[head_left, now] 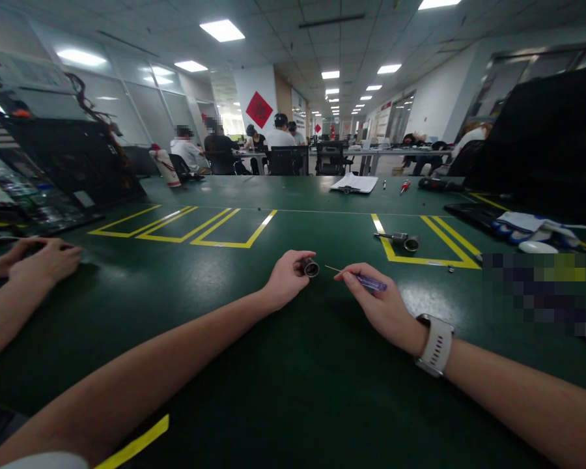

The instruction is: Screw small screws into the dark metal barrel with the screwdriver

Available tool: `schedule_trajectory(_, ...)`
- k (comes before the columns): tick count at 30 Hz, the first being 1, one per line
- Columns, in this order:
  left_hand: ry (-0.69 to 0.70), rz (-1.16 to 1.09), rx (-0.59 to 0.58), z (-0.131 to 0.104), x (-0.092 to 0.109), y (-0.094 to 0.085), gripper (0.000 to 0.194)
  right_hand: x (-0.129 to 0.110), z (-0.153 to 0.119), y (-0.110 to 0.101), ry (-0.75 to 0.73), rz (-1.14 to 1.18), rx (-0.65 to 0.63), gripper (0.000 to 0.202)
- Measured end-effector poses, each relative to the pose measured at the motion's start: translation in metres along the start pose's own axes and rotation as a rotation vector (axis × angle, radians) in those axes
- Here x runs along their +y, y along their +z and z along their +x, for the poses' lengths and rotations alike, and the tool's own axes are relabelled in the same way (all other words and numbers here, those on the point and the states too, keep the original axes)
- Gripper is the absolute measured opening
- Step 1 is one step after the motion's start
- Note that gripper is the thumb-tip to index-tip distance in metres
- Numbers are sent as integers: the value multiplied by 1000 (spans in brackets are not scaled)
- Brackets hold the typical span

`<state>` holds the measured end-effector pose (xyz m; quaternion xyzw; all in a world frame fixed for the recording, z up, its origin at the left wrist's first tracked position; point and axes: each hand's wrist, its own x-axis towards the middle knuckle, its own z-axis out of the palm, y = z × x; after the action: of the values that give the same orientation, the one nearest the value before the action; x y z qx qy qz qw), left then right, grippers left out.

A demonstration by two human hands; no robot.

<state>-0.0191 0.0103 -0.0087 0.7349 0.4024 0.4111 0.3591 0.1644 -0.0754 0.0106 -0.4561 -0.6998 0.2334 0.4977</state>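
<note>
Near the middle of the green table, my left hand (289,280) is closed around a small round metal fitting (311,268) whose open end faces me. My right hand (371,298), with a watch at the wrist, grips a screwdriver (372,282) by its clear purple handle. The thin shaft points left at the fitting, its tip a short gap away from it. Beyond my right hand lies a metal part with a round ring and a stem (404,241), inside a yellow tape outline. A tiny dark piece (450,268) rests near the outline's front corner.
Yellow tape outlines (219,244) mark the green table (254,345). A clipboard with papers (354,183) and a red screwdriver (405,187) lie farther back. Gloves (537,229) and a white mouse (538,247) are at right. Another person's hands (46,260) rest at left.
</note>
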Motion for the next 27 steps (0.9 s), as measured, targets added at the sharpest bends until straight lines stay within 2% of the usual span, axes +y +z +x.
schedule_trajectory(4,197,430,-60,0,5,-7,41,3,2,-3,81,84,-45,20)
schedule_trajectory(9,303,618,-71,-1,16,-9,29,-1,0,-6,89,175,-127,19)
schedule_trajectory(12,325,649,-43,-1,16,-8,25,-2,-1,-8,44,213,-129,20)
schedule_trajectory(17,223,529,-133,-1,15,-5,30,-2,-2,-9,2,256,-158,22)
schedule_trajectory(23,327,481,-211,0,15,-6,17,-5,-3,-10,-16,241,-201,16)
schedule_trajectory(27,348,501,-218,0,14,-6,14,-7,-4,-9,-58,114,-182,13)
